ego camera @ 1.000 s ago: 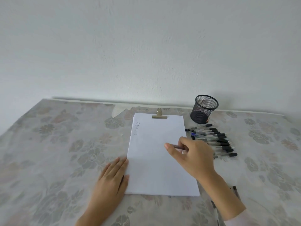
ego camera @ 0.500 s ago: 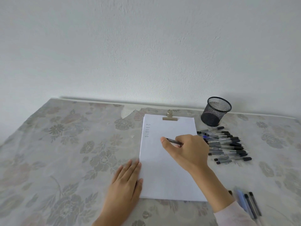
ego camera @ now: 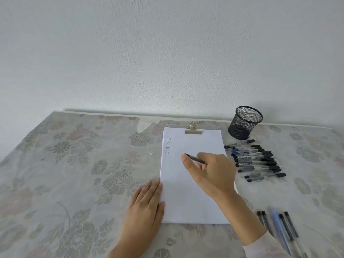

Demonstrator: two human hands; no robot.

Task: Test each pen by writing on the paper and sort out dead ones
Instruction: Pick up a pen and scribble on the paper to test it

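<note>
Here, the right hand (ego camera: 210, 170) pinches a black pen (ego camera: 195, 159) over the middle of the paper (ego camera: 193, 205). The left hand (ego camera: 147, 202) lies flat, fingers together, on the paper's left edge. More pens (ego camera: 256, 161) lie beside the paper's right edge.

A table (ego camera: 65, 164) with a floral cloth carries clipped paper (ego camera: 186, 202) at the frame's center, a black mesh cup (ego camera: 245, 122) upper right, a pen pile (ego camera: 258, 161) below it, and blurred loose pens (ego camera: 279, 226) lower right.
</note>
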